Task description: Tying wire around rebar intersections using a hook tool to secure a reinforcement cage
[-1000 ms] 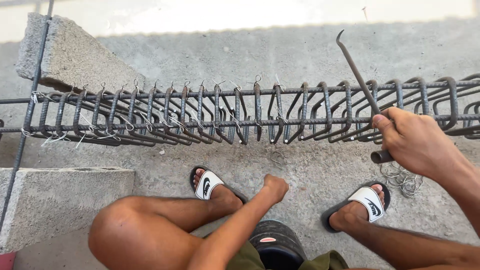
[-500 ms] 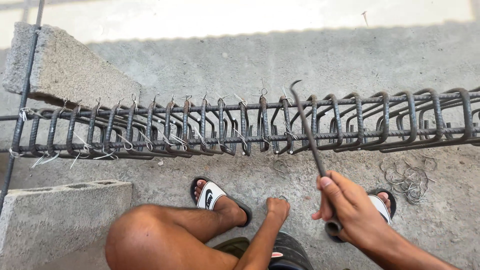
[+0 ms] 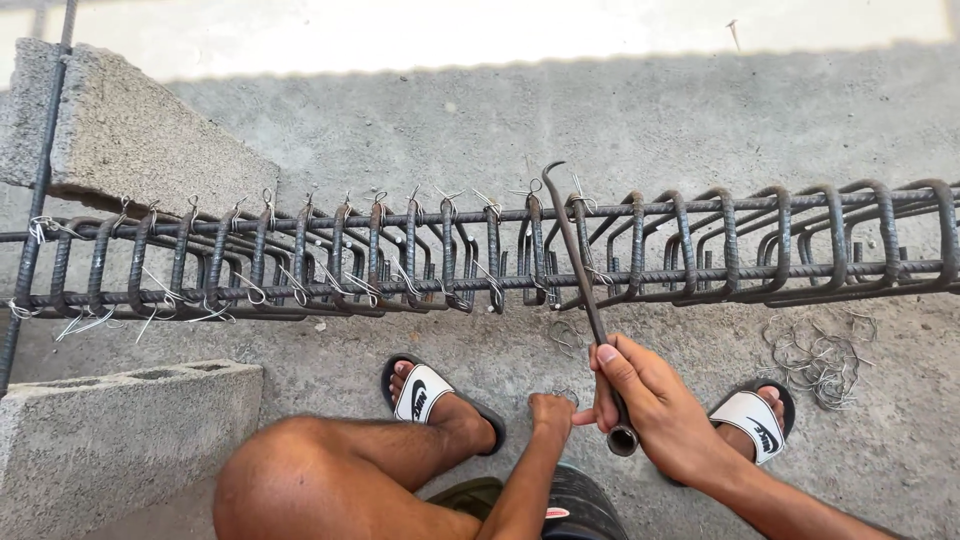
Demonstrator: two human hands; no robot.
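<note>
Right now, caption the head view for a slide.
Right hand grips a hooked metal tool against a rebar cage; left hand pinches tie wire.

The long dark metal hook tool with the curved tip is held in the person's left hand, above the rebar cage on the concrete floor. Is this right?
Not quite. The head view shows the long dark metal hook tool gripped in the right hand, not the left. The left hand rests beside it, lower. The rest holds: it is above the rebar cage on the concrete floor.

A small red-and-white oval label [image 3: 557,512] sits on the dark round object at the bottom edge.
</note>
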